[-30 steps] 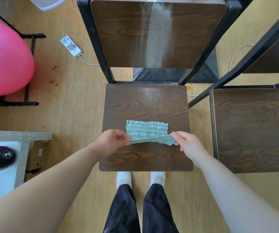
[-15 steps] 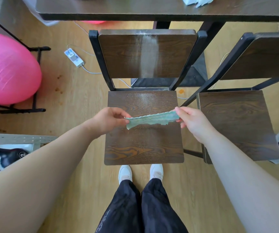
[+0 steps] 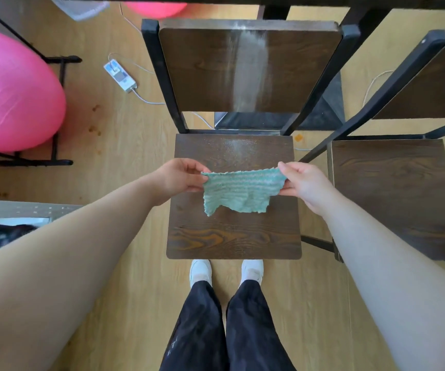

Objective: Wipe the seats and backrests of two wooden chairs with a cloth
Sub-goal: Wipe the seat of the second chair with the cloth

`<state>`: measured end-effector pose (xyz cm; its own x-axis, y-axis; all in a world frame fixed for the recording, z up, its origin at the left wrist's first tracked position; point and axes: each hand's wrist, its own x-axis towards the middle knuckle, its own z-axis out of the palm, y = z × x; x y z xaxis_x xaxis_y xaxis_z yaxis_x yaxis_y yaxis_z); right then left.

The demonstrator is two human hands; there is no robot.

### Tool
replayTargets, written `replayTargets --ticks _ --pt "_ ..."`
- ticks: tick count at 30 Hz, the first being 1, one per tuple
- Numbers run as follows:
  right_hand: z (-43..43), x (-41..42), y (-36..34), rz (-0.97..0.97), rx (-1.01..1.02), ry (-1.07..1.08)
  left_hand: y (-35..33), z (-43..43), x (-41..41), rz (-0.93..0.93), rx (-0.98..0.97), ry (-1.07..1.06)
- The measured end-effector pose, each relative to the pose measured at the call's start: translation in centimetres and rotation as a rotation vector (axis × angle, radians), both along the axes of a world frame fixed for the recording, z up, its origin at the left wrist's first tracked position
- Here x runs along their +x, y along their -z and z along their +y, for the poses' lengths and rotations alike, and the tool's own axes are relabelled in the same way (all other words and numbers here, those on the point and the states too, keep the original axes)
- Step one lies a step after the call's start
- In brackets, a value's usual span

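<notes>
The left hand (image 3: 181, 179) is pinching the top left corner of the cloth (image 3: 238, 192) between thumb and fingers, and the right hand (image 3: 303, 183) is pinching the top right corner the same way. The green, ribbed cloth is hanging stretched between them over the middle of the seat (image 3: 232, 236) of the chair (image 3: 159, 76) in front. I cannot tell whether its lower edge is touching the wood. White dust (image 3: 232, 148) is speckling the back of the seat, and a pale streak (image 3: 248, 68) is running down the backrest (image 3: 202, 70). The second chair (image 3: 392, 196) is standing just beside it on the right. The person is standing at the seat's front edge in white shoes (image 3: 201, 271) and black trousers (image 3: 200, 330). A pink ball (image 3: 12, 95) is sitting on a black stand (image 3: 35, 163) at left, and a white charger (image 3: 119, 76) is lying on the floor (image 3: 114, 156) near the backrest.
</notes>
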<state>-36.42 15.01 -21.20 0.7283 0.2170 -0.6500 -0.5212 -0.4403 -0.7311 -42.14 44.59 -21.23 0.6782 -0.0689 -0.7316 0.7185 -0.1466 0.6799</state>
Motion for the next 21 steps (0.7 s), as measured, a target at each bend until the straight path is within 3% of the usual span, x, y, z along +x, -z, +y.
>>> replayTargets --ticks 5,9,14,21 --pt "0.9 2.8 7.2 -0.061 -0.149 -0.063 5.7 0.2 2.3 -0.026 0.188 0.020" --pt "0.6 2.9 8.9 -0.170 -0.207 -0.130 7.9 -0.1 2.2 -0.083 0.325 0.056" --pt "-1.5 -0.5 10.4 -0.416 -0.323 -0.477 9.7 -0.3 -0.6 -0.041 0.458 0.235" --pt "-1.4 -2.7 13.5 -0.339 -0.414 -0.609 11.6 -0.3 -2.6 -0.020 0.515 0.391"
